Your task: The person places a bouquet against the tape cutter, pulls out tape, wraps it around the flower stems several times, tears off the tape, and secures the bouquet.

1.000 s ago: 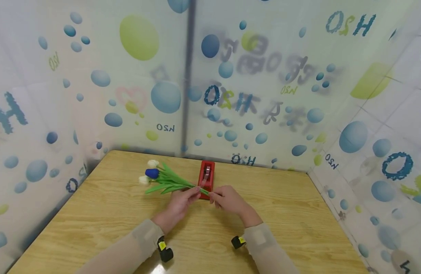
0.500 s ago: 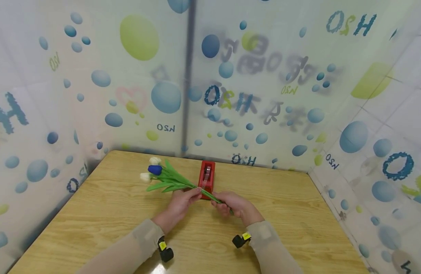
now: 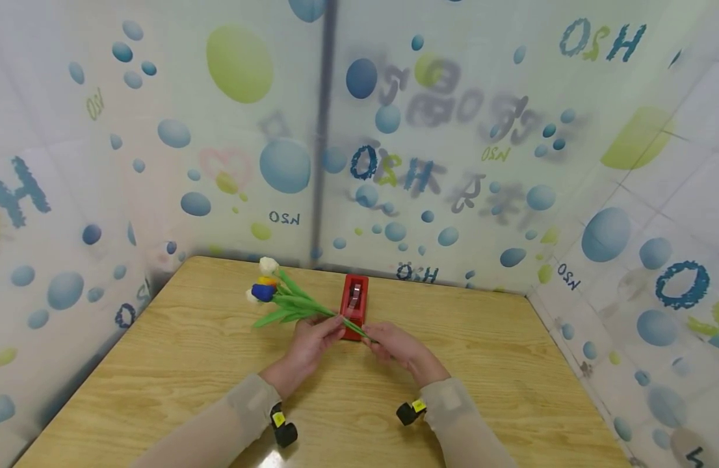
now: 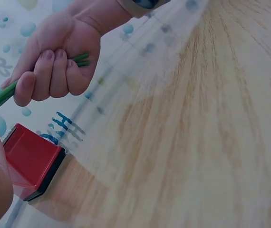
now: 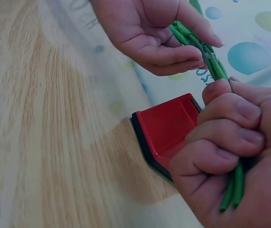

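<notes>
A bunch of tulips (image 3: 295,300) with white, blue and orange-yellow heads slants across in front of me, its blooms to the left. My left hand (image 3: 310,339) pinches the green stems (image 5: 215,64) partway down. A shiny clear strip, like tape, shows on the stems beside its fingertips in the right wrist view. Curled round the lower stems is my right hand (image 3: 397,348); the cut ends stick out below its fist in the right wrist view. Behind both hands, a red tape dispenser (image 3: 354,296) with a roll in it sits on the table, partly overlapped by the stems.
The wooden table (image 3: 482,364) runs up to a patterned curtain (image 3: 453,130) at the back and sides. Both wrists wear a small black camera (image 3: 285,434) near the sleeve cuffs.
The bunch has turned, its heads shifting slightly up and right, and an orange-yellow bloom has come into view. My right hand loosened, moved along the stems and gripped again; the left stayed about in place.
</notes>
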`<action>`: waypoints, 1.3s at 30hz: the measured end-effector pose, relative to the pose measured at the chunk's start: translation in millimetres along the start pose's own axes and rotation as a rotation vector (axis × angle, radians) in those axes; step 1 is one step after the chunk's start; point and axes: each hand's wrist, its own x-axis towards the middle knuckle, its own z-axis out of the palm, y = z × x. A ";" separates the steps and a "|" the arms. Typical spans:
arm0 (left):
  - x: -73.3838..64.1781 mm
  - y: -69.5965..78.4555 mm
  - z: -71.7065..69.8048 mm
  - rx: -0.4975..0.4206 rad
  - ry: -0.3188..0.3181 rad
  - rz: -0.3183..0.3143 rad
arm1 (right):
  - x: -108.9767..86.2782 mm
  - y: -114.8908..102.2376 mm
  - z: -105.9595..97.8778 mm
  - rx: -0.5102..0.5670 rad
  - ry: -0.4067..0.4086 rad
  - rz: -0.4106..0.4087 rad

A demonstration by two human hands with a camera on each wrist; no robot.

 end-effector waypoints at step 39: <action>0.3 -0.8 -1.4 0.085 -0.041 -0.014 | -8.1 3.2 -2.8 0.076 -0.162 0.119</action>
